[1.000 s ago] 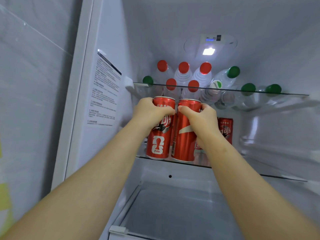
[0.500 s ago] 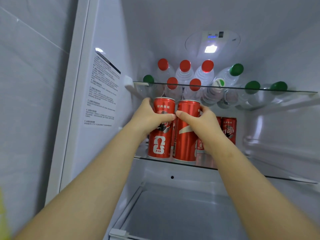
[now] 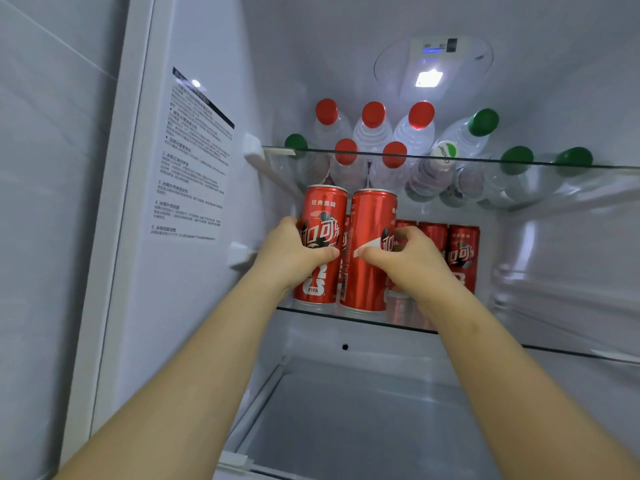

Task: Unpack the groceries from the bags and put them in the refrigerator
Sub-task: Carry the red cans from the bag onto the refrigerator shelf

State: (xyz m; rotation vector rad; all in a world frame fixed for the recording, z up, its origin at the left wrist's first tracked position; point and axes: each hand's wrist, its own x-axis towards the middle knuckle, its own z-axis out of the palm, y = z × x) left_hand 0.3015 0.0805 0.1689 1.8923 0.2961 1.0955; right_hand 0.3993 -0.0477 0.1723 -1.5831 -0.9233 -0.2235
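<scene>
At the centre of the frame, the left hand (image 3: 298,251) wraps round the left can (image 3: 323,216) and the right hand (image 3: 412,261) round the right can (image 3: 372,220). The hands are close but apart. Both cans stand upright, side by side, at the front lip of the glass shelf (image 3: 571,353). Let go here, and a nudge could tip these tall, slim cans off the edge. Pushed back too hard, they could knock over the back cans (image 3: 464,251).

My count from here
I see five red-capped water bottles (image 3: 373,133); four green-capped bottles (image 3: 485,122); at least five red cola cans (image 3: 323,206); two glass shelves (image 3: 519,164)
</scene>
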